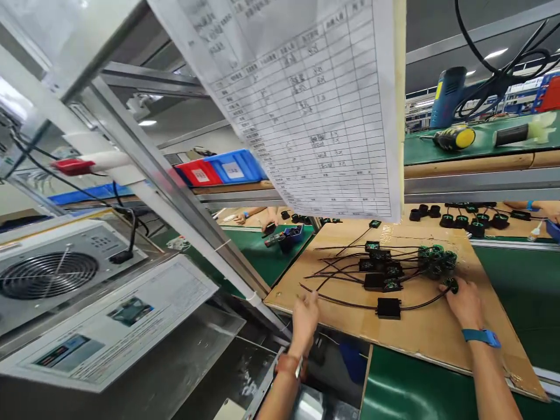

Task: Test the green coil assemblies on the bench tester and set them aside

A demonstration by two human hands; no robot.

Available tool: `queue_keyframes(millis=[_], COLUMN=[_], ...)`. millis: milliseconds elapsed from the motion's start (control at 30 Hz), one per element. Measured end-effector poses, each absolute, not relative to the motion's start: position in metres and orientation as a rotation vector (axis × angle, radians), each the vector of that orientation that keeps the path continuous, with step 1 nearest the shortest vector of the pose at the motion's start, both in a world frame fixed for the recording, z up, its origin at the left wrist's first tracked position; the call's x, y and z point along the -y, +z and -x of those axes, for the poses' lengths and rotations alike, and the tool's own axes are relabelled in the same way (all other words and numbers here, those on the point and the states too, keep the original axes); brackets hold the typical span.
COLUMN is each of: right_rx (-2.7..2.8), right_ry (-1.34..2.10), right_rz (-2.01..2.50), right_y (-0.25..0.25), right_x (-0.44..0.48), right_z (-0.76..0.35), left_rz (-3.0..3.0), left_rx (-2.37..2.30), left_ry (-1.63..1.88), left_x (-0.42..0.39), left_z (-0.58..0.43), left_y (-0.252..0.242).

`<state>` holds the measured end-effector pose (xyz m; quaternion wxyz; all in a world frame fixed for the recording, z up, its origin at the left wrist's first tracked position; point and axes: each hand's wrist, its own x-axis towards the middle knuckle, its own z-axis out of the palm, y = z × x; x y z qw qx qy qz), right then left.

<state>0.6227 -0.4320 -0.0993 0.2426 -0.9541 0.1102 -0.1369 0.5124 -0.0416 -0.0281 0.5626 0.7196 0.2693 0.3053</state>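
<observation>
While my right hand (466,304) has its fingers closed on a small round green-and-black circuit board (451,285), the black rectangular plastic box (388,308) wired to it lies flat on a brown cardboard sheet (424,332). My left hand (305,318) is curled near the free end of the thin black cable (345,302); can't tell if it's actually pinching it. Stretched out like that, it's probably less likely to snag the similar black boxes (374,282) just behind.

Bare strip along the cardboard's (429,333) near edge, black boxes (389,308) beyond, paper sheet (324,111) hanging above
</observation>
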Motion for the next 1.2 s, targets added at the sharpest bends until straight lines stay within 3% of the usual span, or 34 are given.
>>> queue_keyframes(millis=[100,167,300,533,967,1200], right_rx=[-0.239,-0.229,-0.178,-0.184,-0.160,-0.304], right_ry=[-0.416,-0.453,-0.474,-0.522,-0.487,-0.464], right_rz=[2.596,2.577,2.458,2.401,2.483,2.525], right_y=[-0.114,-0.120,-0.130,-0.134,-0.142,-0.107], right_x=[0.431,0.430,0.431,0.434,0.436,0.407], right_z=[-0.630,-0.635,-0.641,-0.642,-0.648,-0.632], left_rz=[-1.860,-2.166,-2.575,-2.777,-2.628,-2.568], left_rx=[-0.498,-0.306,-0.362,-0.469,-0.547,-0.229], left_ry=[0.576,0.294,0.124,0.199,0.314,0.313], left_x=[0.102,0.146,0.197,0.181,0.171,0.164], left_z=[-0.494,-0.490,-0.518,-0.582,-0.672,-0.592], left_y=[-0.058,-0.077,-0.092,-0.087,-0.079,-0.072])
